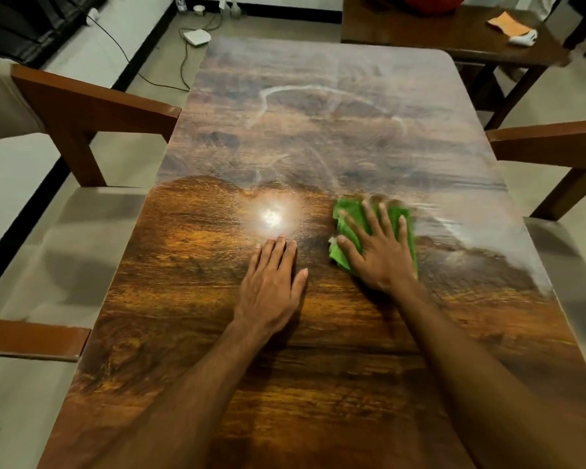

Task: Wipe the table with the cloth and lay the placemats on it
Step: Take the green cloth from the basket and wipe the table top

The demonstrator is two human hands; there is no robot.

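Right hand (381,252) lies flat with fingers spread and straight on the green cloth (347,211), centre-right of frame, pressing it onto the wooden table (285,333); nothing curled round it, just palm and fingers on top. Left hand (271,286) is flat on bare tabletop just left of the cloth, fingers straight and together, holding nothing, probably bracing. Cloth is crumpled, edges poke out to the left and beyond the fingertips. Upper half of the table shows hazy smear arcs, lower half looks darker and glossy with a lamp glare (272,216) left of the cloth. Cloth looks thin, soft, light, will bunch and slide under the palm, so flat pressure suits wiping; to lift it, pinch a loose edge on the left side. Glossy top likely slippery. No placemats in view, so laying is not yet started. Chairs (82,106) at left and right edges, second table (454,35) upper right with an orange item (508,23)
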